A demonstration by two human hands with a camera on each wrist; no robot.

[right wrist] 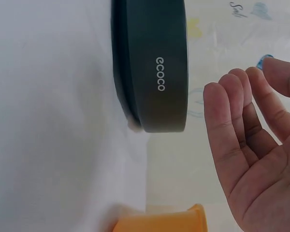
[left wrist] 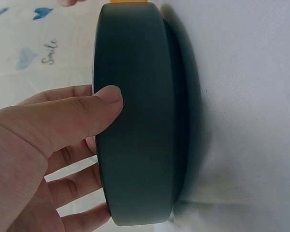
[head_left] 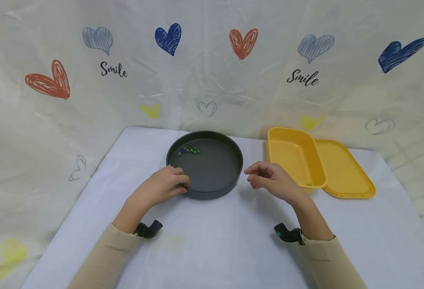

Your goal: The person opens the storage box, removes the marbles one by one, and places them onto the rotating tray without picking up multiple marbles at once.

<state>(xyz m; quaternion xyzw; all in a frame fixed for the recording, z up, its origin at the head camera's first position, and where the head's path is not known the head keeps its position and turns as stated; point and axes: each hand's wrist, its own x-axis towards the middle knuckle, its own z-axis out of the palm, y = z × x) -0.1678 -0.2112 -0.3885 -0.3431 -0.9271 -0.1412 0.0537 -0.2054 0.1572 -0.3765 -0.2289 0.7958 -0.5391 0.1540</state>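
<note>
A round dark grey tray (head_left: 212,170) stands on the white-covered table. Several small glass marbles (head_left: 191,150), green and blue, are gathered on its floor at the back left. With the thumb on the outer wall and the fingers over the rim, my left hand (head_left: 165,185) grips the tray's front left edge; the left wrist view shows the dark wall (left wrist: 140,159) under the thumb. My right hand (head_left: 271,178) hovers to the right of the tray, apart from it. Its fingers are loosely bent and I see nothing held in them.
Behind and right of my right hand is a yellow rectangular container (head_left: 293,150), with something small and green near its front end. A flat yellow lid (head_left: 345,170) lies beside it, partly under it. A pale backdrop (head_left: 204,72) printed with hearts rises behind the table.
</note>
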